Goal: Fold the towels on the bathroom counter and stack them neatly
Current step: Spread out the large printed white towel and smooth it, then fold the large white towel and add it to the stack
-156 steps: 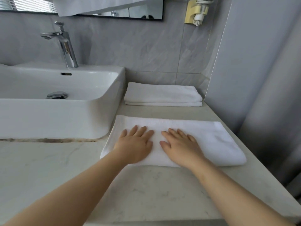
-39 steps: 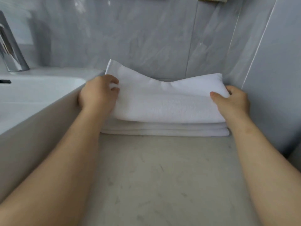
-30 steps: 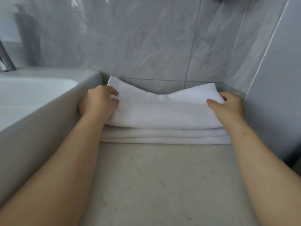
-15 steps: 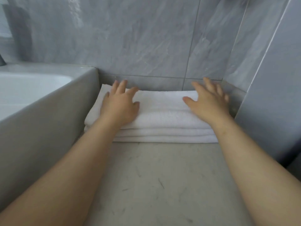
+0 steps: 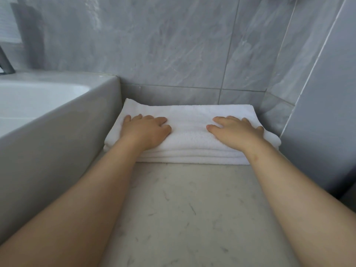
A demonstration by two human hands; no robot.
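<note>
Two folded white towels form a stack [image 5: 189,130] at the back of the pale stone counter [image 5: 192,209], against the tiled wall. The top towel lies flat on the lower one [image 5: 192,159], whose layered front edges show beneath it. My left hand [image 5: 146,130] rests palm down on the left part of the top towel, fingers spread. My right hand [image 5: 235,131] lies palm down on the right part, fingers apart. Neither hand grips the cloth.
A white basin [image 5: 57,120] stands right beside the stack on the left, its side wall touching the towels' left edge. Grey tiled wall [image 5: 173,45] runs behind, and a grey panel [image 5: 317,112] closes the right side. A tap base [image 5: 5,62] shows at far left.
My hands set the second folded towel down on the stack, let go of its ends, and now lie flat on top, drawn back slightly toward the front edge.
</note>
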